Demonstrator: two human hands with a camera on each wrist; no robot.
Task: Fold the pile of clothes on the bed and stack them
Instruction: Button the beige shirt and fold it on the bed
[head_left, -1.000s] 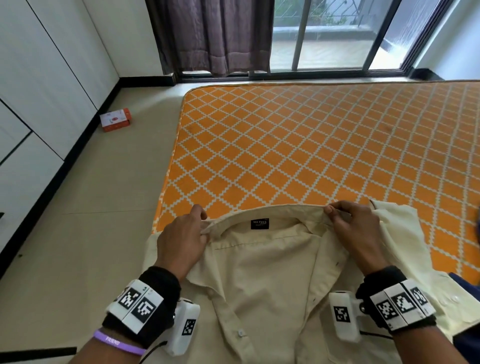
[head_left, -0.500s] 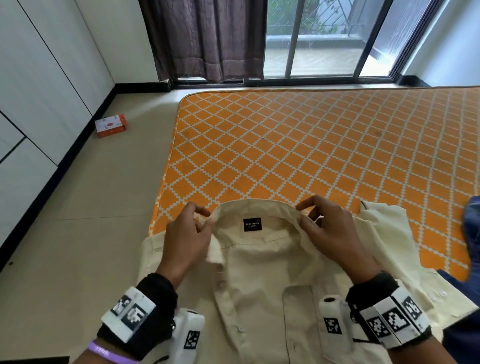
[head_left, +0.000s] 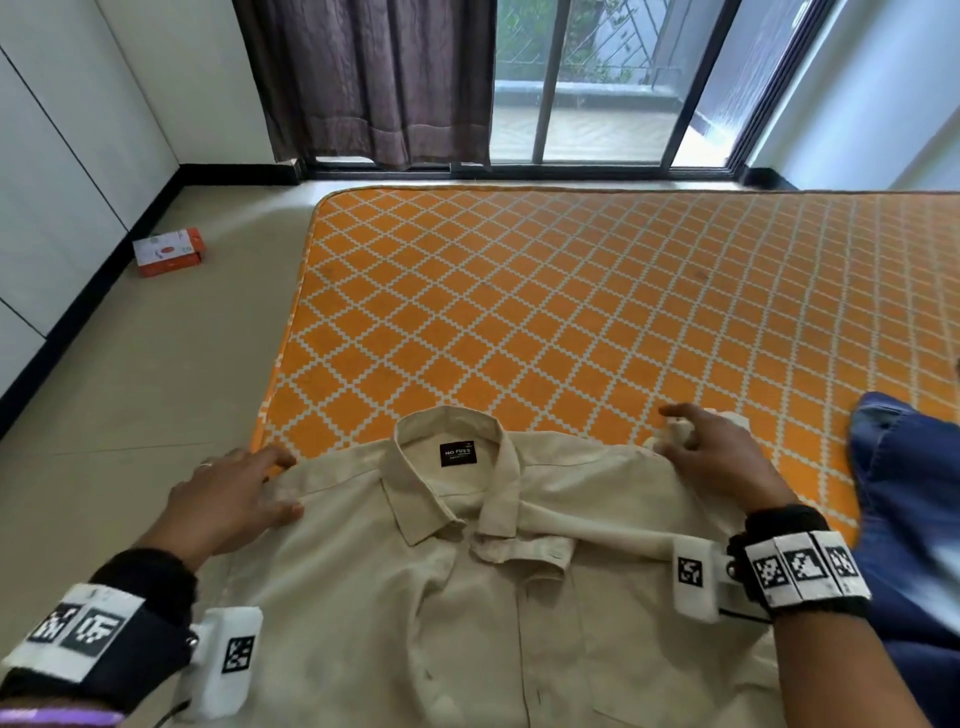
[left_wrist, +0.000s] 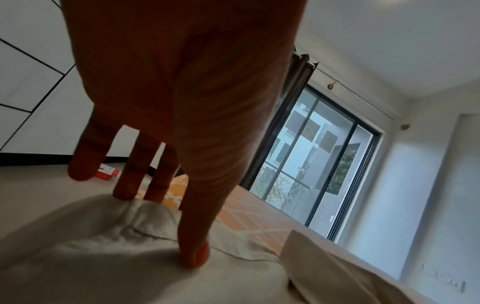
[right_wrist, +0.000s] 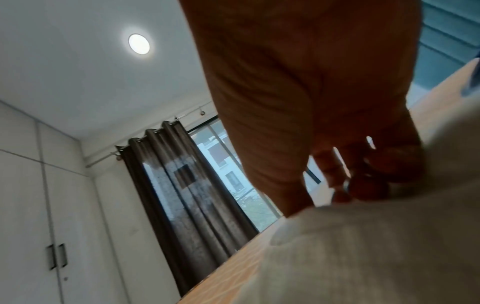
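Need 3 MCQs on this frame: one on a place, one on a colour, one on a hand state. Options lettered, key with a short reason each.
1. Where does the small orange-and-white box lie?
A. on the bed
B. on the floor by the white cupboards
C. on the shirt

2. What colour is the garment at the right edge of the bed?
A. blue
B. red
C. green

3. How is the left hand on the beige shirt?
A. curled round the collar
B. lifted clear of the shirt
C. straight fingers pressing the shoulder

Key:
1 B: the head view shows it on the tiles left of the bed.
2 A: blue denim-like cloth.
3 C: the left wrist view shows straight fingers touching the cloth. The right hand, by contrast, pinches cloth at the other shoulder.
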